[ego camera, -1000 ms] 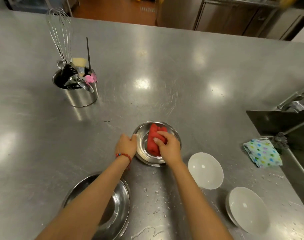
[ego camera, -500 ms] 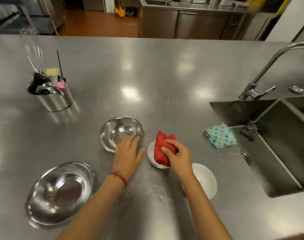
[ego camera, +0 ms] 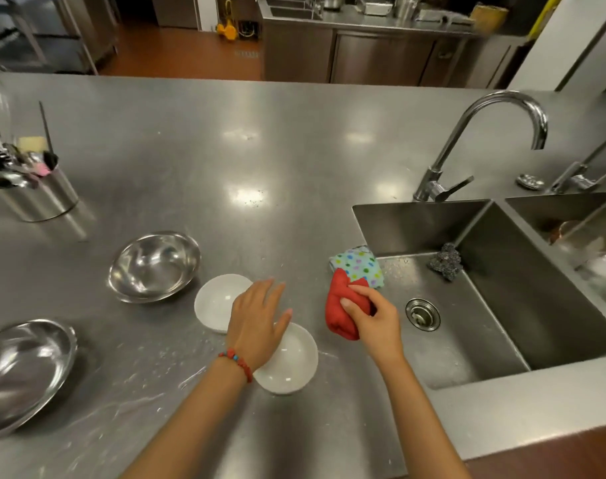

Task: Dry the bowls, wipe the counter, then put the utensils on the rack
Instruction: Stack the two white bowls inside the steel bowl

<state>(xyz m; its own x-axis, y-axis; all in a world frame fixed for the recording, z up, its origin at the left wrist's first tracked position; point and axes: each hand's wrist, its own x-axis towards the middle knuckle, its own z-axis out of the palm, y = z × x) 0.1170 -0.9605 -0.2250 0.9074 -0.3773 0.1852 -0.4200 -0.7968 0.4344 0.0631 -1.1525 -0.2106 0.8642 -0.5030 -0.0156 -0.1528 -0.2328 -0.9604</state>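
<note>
1. Left hand (ego camera: 256, 323): fingers straight and spread, holding nothing; hovers over the far rim of the near white bowl (ego camera: 289, 363).
2. Right hand (ego camera: 374, 316): fingers curled round a bunched red cloth (ego camera: 341, 312), held above the counter (ego camera: 260, 167) beside the sink (ego camera: 484, 288).
3. Near white bowl: lies left of and slightly nearer than the cloth; the left hand is closer to it.
4. Second white bowl (ego camera: 215, 302): just left of the left hand.
5. Judgement: the cloth must travel leftward to a bowl.
</note>
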